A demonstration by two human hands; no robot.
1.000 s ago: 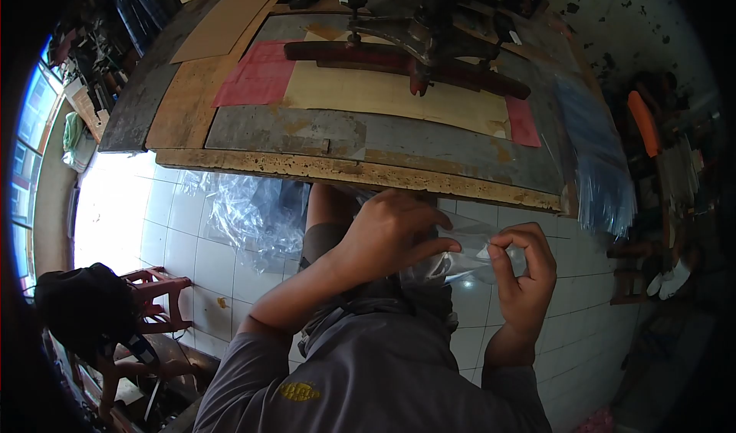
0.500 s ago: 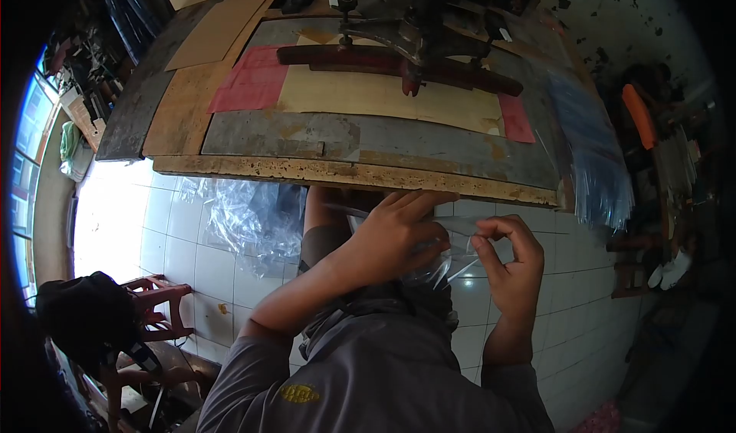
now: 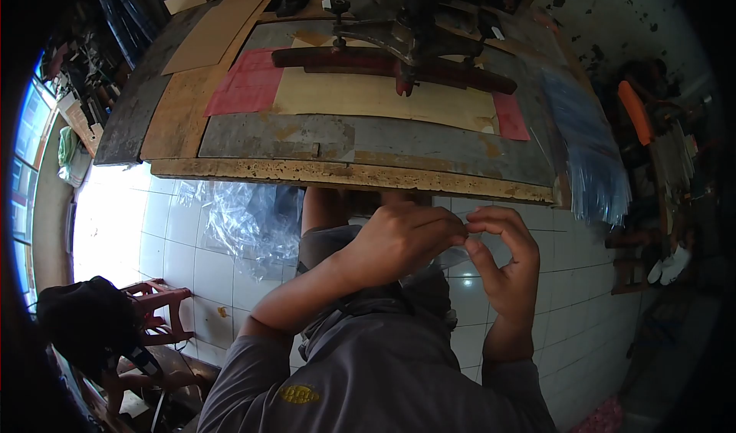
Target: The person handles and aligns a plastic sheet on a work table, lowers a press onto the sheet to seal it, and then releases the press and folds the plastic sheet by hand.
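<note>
The two hands have just come together at the centre right, closing the gap that shows in the earlier frame; the clear plastic between them is now gathered up, less of it showing.

From left to right: a heap of loose plastic lies on the floor at centre left, as before. The left hand has its fingers bent together, their tips reaching the right hand's; whether they pinch the plastic, I cannot tell. The plastic sits under those fingers, above the lap. The right hand has thumb and forefinger curved towards each other, lower and less spread across; its exact grip is hidden too.
</note>
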